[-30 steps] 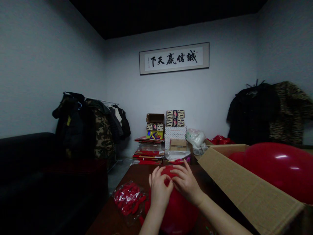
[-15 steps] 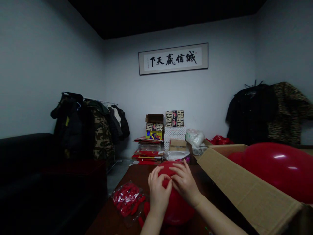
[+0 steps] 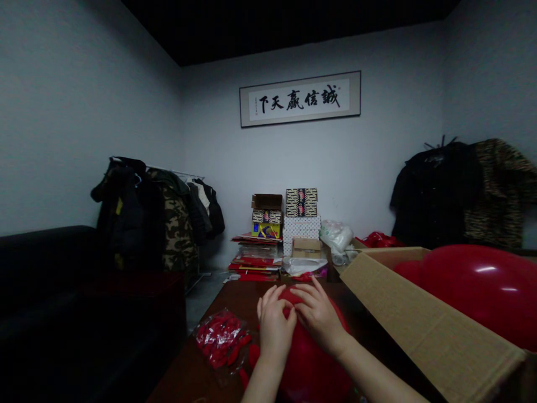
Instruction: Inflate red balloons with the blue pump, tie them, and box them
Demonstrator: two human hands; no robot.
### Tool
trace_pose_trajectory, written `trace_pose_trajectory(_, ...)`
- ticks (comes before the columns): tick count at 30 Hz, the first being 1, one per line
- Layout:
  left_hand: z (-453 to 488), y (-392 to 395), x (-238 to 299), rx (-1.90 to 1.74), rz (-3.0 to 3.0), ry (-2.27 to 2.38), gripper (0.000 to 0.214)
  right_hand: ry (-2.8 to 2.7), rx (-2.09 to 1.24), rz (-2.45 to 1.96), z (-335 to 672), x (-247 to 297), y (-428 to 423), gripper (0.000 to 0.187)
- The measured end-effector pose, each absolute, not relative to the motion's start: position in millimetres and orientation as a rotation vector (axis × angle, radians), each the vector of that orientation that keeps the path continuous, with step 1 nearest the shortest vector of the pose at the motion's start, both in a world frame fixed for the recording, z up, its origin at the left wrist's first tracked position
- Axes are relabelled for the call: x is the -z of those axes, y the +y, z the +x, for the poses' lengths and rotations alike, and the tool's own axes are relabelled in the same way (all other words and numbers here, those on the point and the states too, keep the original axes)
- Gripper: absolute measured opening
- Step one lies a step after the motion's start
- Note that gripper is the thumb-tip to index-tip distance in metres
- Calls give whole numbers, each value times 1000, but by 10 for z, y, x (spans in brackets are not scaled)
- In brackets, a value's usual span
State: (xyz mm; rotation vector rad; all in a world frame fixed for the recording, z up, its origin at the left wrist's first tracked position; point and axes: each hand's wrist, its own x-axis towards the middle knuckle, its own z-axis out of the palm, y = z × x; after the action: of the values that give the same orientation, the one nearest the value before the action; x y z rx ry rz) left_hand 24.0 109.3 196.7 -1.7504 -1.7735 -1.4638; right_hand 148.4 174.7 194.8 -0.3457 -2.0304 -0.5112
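Note:
An inflated red balloon [image 3: 312, 369] is under and between my hands, just above the dark table. My left hand [image 3: 276, 320] is closed in a pinch at the balloon's upper part, thumb and forefinger together. Beside it, my right hand [image 3: 318, 318] pinches at the same spot, its other fingers spread over the balloon's top. The fingertips meet and cover what looks like the balloon's neck. To the left of my left wrist lies a clear plastic bag [image 3: 220, 337] of uninflated red balloons, with some loose red ones at its side.
On the right stands an open cardboard box [image 3: 419, 319] holding large inflated red balloons [image 3: 482, 291]. Stacked boxes [image 3: 301, 232] and a pile of red flat items [image 3: 255, 263] stand beyond the brown table [image 3: 226, 294]. A dark sofa [image 3: 46, 291] is at the left.
The balloon's lower part has swung downward and to the right, and it shows lower in the view. Both hands keep their pinch at nearly the same place. The view has shifted slightly.

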Motion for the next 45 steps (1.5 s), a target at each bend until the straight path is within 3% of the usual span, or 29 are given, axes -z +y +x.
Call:
trace_pose_trajectory(7, 239, 1145, -1921, 1597, -1724, -1704, 14, -2014, 439, -376, 1509, -1961, 1709, 7)
trace_pose_trajectory(18, 168, 1198, -1893, 1968, -1794, -1665, 10, -1995, -22, -412, 1617, -1911, 1815, 9)
trace_pose_trajectory(31, 157, 1196, -1803, 1876, -1991, -1570, 20, -2035, -217, -359, 1608, -1850, 1848, 14)
trace_pose_trajectory(45, 113, 1195, -1816, 1974, -2092, -1573, 17, -2124, -54, -322, 1615, -1784, 1868, 38)
